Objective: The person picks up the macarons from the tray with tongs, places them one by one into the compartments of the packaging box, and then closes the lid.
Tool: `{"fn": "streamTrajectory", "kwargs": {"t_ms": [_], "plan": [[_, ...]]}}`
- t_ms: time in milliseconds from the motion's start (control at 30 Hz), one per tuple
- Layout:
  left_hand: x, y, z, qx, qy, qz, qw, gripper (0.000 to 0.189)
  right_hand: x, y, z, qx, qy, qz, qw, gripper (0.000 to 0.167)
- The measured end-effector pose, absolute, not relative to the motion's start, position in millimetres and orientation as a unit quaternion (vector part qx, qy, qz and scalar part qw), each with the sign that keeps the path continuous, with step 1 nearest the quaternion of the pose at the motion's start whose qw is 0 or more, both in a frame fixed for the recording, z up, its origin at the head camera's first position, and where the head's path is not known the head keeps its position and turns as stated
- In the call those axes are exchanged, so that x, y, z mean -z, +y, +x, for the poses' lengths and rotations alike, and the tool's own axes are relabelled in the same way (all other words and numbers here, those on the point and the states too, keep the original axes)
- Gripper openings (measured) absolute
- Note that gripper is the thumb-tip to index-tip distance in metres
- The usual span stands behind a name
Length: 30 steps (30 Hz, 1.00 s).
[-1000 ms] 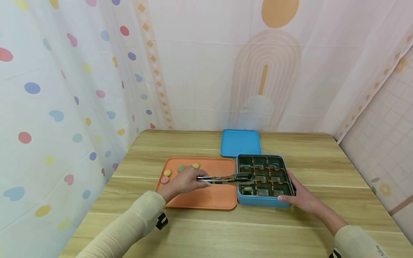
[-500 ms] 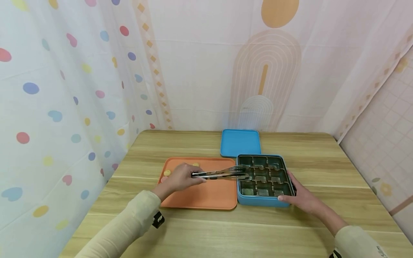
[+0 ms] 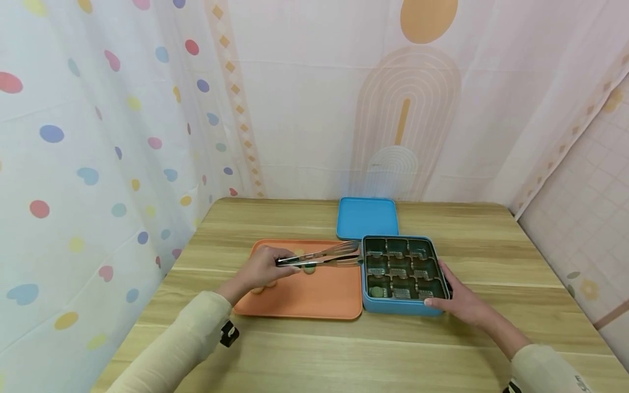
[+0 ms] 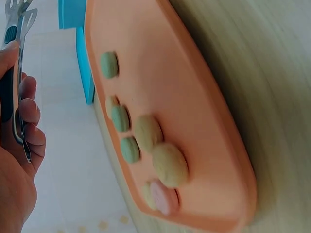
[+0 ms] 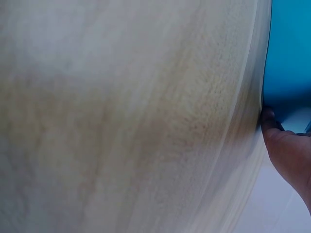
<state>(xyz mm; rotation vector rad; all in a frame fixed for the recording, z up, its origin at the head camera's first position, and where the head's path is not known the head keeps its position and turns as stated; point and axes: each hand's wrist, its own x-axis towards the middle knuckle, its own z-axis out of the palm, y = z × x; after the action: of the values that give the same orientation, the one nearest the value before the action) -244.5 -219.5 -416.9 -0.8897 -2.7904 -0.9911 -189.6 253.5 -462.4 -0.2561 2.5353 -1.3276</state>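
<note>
My left hand (image 3: 261, 269) grips metal tongs (image 3: 321, 257) above the orange tray (image 3: 319, 297). Their slotted tips stand apart with nothing between them, close by the left wall of the blue box (image 3: 404, 307). In the left wrist view, green macarons (image 4: 110, 64), yellow macarons (image 4: 169, 164) and a pink macaron (image 4: 164, 197) lie on the tray; my hand hides some of these from the head view. My right hand (image 3: 464, 300) holds the box's front right corner, thumb at the front. One green macaron (image 3: 377, 292) sits in the front left compartment of the dark divided insert (image 3: 399, 267).
A blue lid (image 3: 367, 217) lies flat behind the box. The tray's right edge stands right beside the box's left wall. Patterned curtains (image 3: 304, 109) hang along the back and sides of the wooden table (image 3: 344, 355).
My left hand has drawn the tongs leftward, out from over the box and back above the tray. The green macaron now shows in the front left compartment. My right hand stays on the box.
</note>
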Motion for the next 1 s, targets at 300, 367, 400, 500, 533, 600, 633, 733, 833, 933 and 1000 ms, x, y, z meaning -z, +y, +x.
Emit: {"fn": "streamTrajectory", "kwargs": {"t_ms": [300,367,400,500,533,600,633,733,833,933,1000], "plan": [[419,-263,-240,0.300,-0.927,-0.224,0.019,0.024,464,253,-191,0.454,0.877,-0.090,0.130,0.113],[422,-274,-238,0.303,-0.928,-0.214,0.015,0.023,464,253,-191,0.454,0.877,-0.095,0.126,0.112],[423,-279,-237,0.306,-0.929,-0.208,0.013,0.023,464,253,-191,0.455,0.877,-0.096,0.125,0.112],[427,-293,-234,0.302,-0.932,-0.198,0.013,0.024,464,253,-190,0.459,0.875,-0.102,0.119,0.111],[428,-297,-233,0.297,-0.934,-0.196,0.014,0.025,463,253,-190,0.461,0.873,-0.103,0.119,0.111],[432,-303,-231,0.292,-0.938,-0.188,0.016,0.025,463,253,-190,0.463,0.873,-0.101,0.118,0.110],[433,-306,-231,0.288,-0.939,-0.185,0.016,0.025,463,253,-190,0.462,0.873,-0.101,0.118,0.110],[439,-312,-229,0.280,-0.944,-0.175,0.011,0.025,463,253,-189,0.453,0.878,-0.099,0.121,0.110],[443,-315,-229,0.278,-0.946,-0.163,-0.002,0.026,463,254,-189,0.445,0.882,-0.099,0.122,0.110],[447,-315,-229,0.282,-0.946,-0.157,-0.012,0.028,462,254,-188,0.444,0.882,-0.100,0.123,0.110],[449,-315,-229,0.281,-0.947,-0.157,-0.014,0.029,462,254,-188,0.448,0.880,-0.099,0.123,0.110]]}}
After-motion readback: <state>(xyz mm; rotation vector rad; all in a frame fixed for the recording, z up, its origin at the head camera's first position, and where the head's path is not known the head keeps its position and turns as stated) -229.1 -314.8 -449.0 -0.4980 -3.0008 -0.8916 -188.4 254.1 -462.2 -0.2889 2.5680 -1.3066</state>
